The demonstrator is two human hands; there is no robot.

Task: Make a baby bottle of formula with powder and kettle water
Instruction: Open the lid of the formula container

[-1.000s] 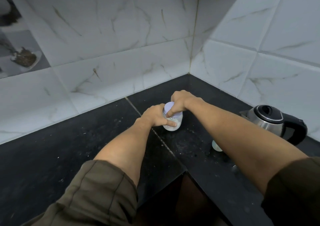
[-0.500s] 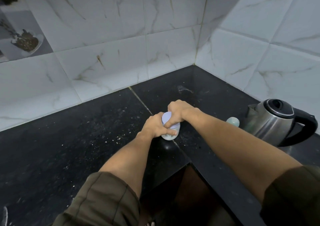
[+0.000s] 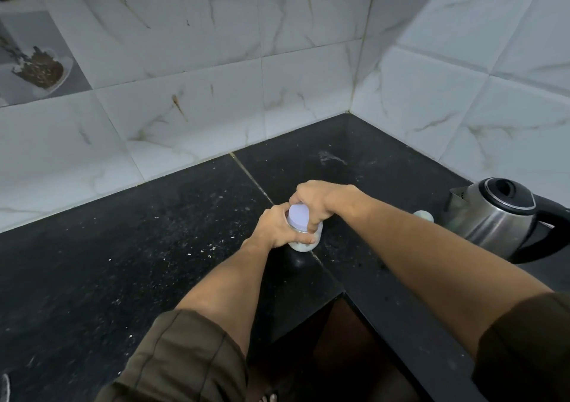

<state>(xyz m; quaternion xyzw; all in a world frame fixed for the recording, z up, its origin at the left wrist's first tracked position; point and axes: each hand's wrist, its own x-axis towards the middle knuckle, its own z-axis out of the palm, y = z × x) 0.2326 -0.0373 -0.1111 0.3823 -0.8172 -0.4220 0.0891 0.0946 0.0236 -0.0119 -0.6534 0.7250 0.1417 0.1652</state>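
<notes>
— Where's the small clear jar of white powder (image 3: 300,246)?
— Upright on the black stone counter (image 3: 148,247), axis vertical. Your left hand (image 3: 273,227) wraps its body from the left. Your right hand (image 3: 317,201) clamps the round lilac lid (image 3: 298,220) from above, so it likely twists.

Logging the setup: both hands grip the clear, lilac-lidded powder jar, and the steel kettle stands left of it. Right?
No: the head view shows the steel kettle right of the clear, lilac-lidded powder jar. Left hand and right hand do grip it.
</notes>
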